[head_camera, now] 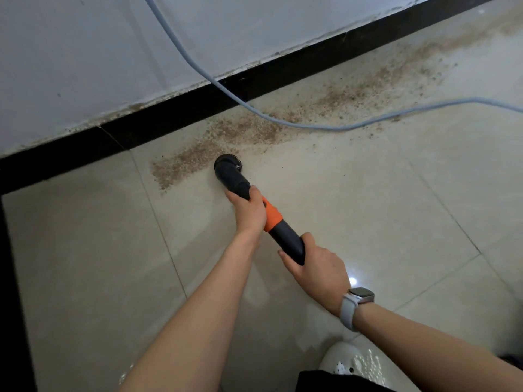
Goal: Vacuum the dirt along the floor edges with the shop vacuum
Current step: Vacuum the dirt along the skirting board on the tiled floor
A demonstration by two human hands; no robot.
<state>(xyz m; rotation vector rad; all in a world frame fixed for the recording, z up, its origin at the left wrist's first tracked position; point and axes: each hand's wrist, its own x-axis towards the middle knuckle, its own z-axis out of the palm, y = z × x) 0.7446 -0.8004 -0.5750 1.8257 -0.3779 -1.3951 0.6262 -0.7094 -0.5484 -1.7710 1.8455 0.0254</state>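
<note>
A black vacuum wand [285, 239] with an orange collar [273, 215] runs from lower right to upper left. Its round brush nozzle [227, 166] rests on the beige tiled floor at the near edge of a brown dirt band [249, 134]. The dirt stretches along the black baseboard [175, 120] toward the upper right. My left hand [249, 210] grips the wand just behind the nozzle. My right hand [317, 264], with a white wristwatch, holds the wand's rear end. The hose past my right hand is hidden.
A grey cable [311, 126] hangs down the white wall [85, 52] and lies across the dirt, running off to the right. A black strip [11, 278] borders the floor at the left. A white perforated shoe [353, 366] shows at the bottom.
</note>
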